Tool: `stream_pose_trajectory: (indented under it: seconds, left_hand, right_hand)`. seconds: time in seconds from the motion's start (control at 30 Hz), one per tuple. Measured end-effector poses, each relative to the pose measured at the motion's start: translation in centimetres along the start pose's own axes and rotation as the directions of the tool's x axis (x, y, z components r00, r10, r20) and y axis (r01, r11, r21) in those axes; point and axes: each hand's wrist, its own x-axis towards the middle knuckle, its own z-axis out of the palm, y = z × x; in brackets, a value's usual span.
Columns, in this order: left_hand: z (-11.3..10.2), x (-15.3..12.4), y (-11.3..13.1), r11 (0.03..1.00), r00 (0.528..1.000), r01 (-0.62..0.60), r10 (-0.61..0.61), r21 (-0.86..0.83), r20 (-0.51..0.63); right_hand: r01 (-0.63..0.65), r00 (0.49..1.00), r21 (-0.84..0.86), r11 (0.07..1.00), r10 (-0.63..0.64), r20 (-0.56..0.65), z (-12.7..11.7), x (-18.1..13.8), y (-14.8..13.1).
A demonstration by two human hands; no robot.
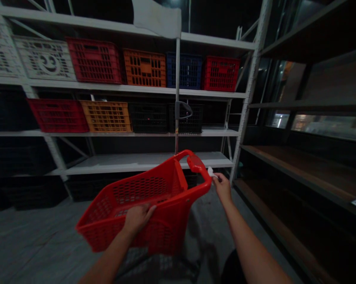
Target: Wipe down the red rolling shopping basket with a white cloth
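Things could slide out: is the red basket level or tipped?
Tipped: red basket slants, handle end high near the right hand, which pinches a white slip; low side at the left hand.

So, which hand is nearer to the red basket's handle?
Right. The right hand is beside the handle, pinching a small white scrap; the left hand grips the near rim of the basket, farther away.

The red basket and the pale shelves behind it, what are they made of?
The red basket, its rim in the left hand, looks like moulded plastic: even colour, slight sheen, lattice holes. The pale shelves seem painted metal, going by thin uprights and slanted braces; less sure. The right hand pinches a white scrap, perhaps paper.
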Motion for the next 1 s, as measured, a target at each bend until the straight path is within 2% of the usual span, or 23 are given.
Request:
stream_pose_trajectory:
  seconds: [0.07, 0.1, 0.17, 0.23, 0.3, 0.4, 0.5, 0.6, 0.8, 0.9, 1.0]
  left_hand:
    - [-0.1, 0.0, -0.3, 0.999, 1.0, 0.015, -0.015, -0.029, 0.005]
    - [-0.2, 0.0, -0.2, 0.999, 0.999, 0.013, -0.015, -0.05, -0.029]
    - [-0.8, 0.1, 0.7, 0.995, 0.983, -0.025, 0.007, -0.097, -0.183]
    - [-1.8, 0.2, 3.0, 0.985, 0.929, -0.112, 0.056, -0.134, -0.367]
    - [-3.2, 0.3, 6.4, 0.957, 0.886, -0.229, 0.129, -0.177, -0.446]
    - [-5.1, 0.8, 11.7, 0.912, 0.875, -0.329, 0.197, -0.244, -0.442]
    - [-5.7, 1.1, 14.7, 0.938, 0.92, -0.255, 0.16, -0.236, -0.357]
    - [-5.1, 0.9, 14.5, 0.968, 0.925, -0.174, 0.099, -0.178, -0.368]
    - [-4.4, -0.1, 11.8, 0.965, 0.848, -0.234, 0.143, -0.119, -0.511]
    - [-4.4, -0.2, 11.0, 0.961, 0.811, -0.26, 0.165, -0.092, -0.561]
    - [-4.3, -0.3, 10.4, 0.957, 0.784, -0.282, 0.186, -0.072, -0.592]
  right_hand:
    - [-0.012, 1.0, 0.013, 1.0, 0.012, 0.029, 0.2, 0.7, 0.3]
    - [-0.012, 1.0, 0.015, 1.0, 0.012, 0.02, 0.5, 0.6, 0.3]
    - [-0.017, 1.0, 0.025, 1.0, 0.018, -0.014, 1.0, -0.5, 0.0]
    - [-0.032, 0.998, 0.068, 0.997, 0.036, -0.048, 1.4, -2.5, -0.7]
    - [-0.049, 0.996, 0.145, 0.988, 0.058, -0.062, 1.7, -4.8, -1.7]
    - [-0.04, 0.997, 0.21, 0.977, 0.052, -0.052, 2.0, -7.9, -3.3]
    - [0.019, 1.0, 0.21, 0.977, -0.013, -0.028, 2.2, -9.5, -4.3]
    - [0.042, 0.999, 0.2, 0.979, -0.041, -0.009, 2.7, -7.9, -4.1]
    - [0.08, 0.992, 0.103, 0.992, -0.089, 0.093, 4.6, -0.5, -3.0]
    - [0.126, 0.983, 0.083, 0.989, -0.136, 0.123, 4.7, -0.9, -3.9]
    - [0.172, 0.936, 0.121, 0.978, -0.201, 0.29, 3.6, -3.3, -5.6]
